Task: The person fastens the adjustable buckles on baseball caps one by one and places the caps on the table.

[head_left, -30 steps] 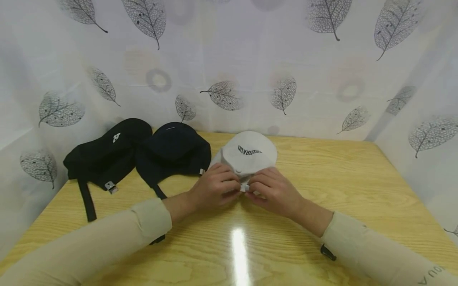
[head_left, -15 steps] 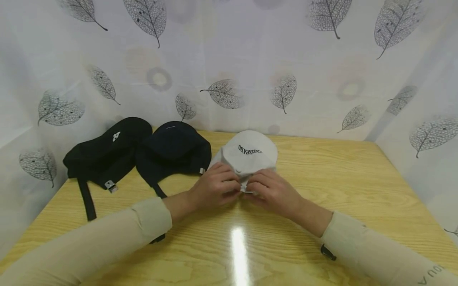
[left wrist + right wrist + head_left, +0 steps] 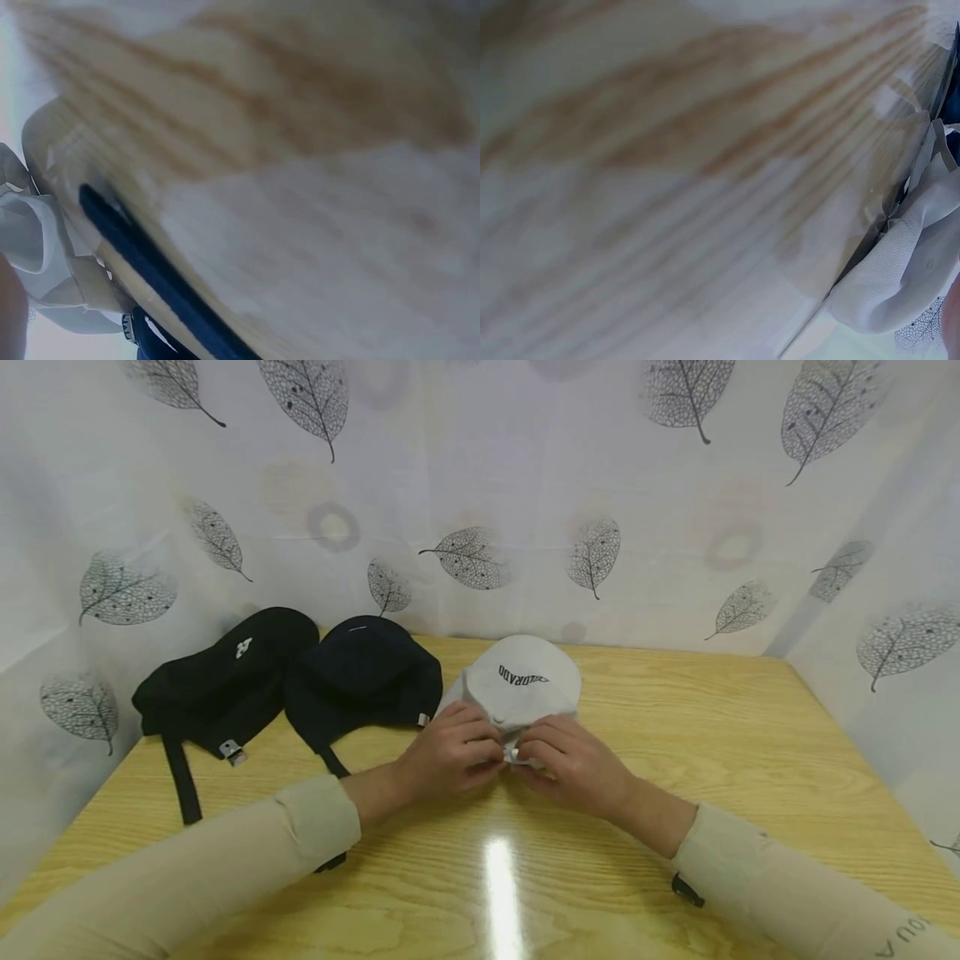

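Note:
A white cap (image 3: 525, 677) with dark "COLORADO" lettering sits at the back middle of the table in the head view. My left hand (image 3: 453, 747) pinches the left part of its near edge. From the other side, my right hand (image 3: 573, 760) pinches a small white strap end (image 3: 513, 755) at the same edge. The two hands' fingertips almost meet there, and they hide most of the strap. In the left wrist view the white cap (image 3: 56, 240) shows at the left edge. The right wrist view has the cap (image 3: 889, 274) at its right edge.
Left of the white cap lies a navy cap (image 3: 360, 672), its strap hanging toward my left sleeve. Beyond it is a black cap (image 3: 225, 681) with a loose strap (image 3: 182, 777). A leaf-print curtain (image 3: 480, 485) borders the wooden table (image 3: 720, 735).
My right fingers shift slightly at the strap, and its white end, more covered half a second ago, shows again. The caps and my left hand stay in place.

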The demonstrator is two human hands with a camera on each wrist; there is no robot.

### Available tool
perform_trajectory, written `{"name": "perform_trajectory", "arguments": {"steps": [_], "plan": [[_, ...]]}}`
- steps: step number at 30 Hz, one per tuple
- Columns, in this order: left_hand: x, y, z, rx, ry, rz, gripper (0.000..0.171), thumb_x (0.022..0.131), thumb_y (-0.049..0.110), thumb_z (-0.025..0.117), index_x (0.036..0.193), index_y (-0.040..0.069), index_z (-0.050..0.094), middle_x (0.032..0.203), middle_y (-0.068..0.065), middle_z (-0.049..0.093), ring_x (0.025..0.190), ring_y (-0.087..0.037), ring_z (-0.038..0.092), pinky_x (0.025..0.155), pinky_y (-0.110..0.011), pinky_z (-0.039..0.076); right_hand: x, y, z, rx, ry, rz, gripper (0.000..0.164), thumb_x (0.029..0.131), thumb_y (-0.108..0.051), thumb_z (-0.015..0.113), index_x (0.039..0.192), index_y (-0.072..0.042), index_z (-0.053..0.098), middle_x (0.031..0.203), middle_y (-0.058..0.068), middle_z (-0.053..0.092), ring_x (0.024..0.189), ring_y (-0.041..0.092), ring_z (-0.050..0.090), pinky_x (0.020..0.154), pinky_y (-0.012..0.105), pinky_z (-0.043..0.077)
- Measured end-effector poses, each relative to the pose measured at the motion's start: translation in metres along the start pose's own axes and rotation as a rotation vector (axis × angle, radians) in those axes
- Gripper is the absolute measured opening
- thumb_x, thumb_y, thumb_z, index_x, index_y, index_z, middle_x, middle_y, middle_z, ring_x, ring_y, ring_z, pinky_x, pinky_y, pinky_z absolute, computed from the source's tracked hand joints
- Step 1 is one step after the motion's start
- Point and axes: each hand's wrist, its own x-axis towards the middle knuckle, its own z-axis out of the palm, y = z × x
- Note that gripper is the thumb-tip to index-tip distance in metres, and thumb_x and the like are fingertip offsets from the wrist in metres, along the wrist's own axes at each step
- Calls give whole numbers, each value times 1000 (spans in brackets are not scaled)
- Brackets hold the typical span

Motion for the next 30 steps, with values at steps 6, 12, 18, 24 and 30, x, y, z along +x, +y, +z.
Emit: {"name": "perform_trajectory", "arguments": {"steps": [6,12,18,24,30], "plan": [[0,2,0,-12,-11,-4,8,76,21,75,77,16,70,84,4,67,83,-14,58,77,-28,44,-1,-2,0,5,-6,3,24,68,-12,79,87,-7,65,93,4,66,91,18,61,85,28,48],[5,0,0,-46,-31,-39,7,78,21,73,78,15,70,84,4,67,85,-14,57,80,-28,43,2,0,-1,3,-28,26,23,69,-11,78,87,-6,64,93,5,66,91,18,60,84,27,48],[8,-4,3,-65,0,-38,8,79,21,72,79,13,71,84,4,67,85,-14,57,81,-29,44,2,6,0,37,31,40,22,67,-6,77,85,-5,64,92,5,65,89,18,60,80,26,49],[12,-6,3,-76,30,-62,9,79,21,73,80,12,71,85,3,68,85,-15,58,80,-29,44,4,10,0,65,62,90,22,67,-6,78,84,-5,64,91,4,65,88,17,60,79,25,49],[5,-2,4,-47,9,-91,10,79,23,74,82,13,72,87,3,68,85,-15,58,77,-30,44,3,6,2,104,29,116,22,68,-6,78,85,-5,64,92,5,66,90,18,60,81,27,49]]}}
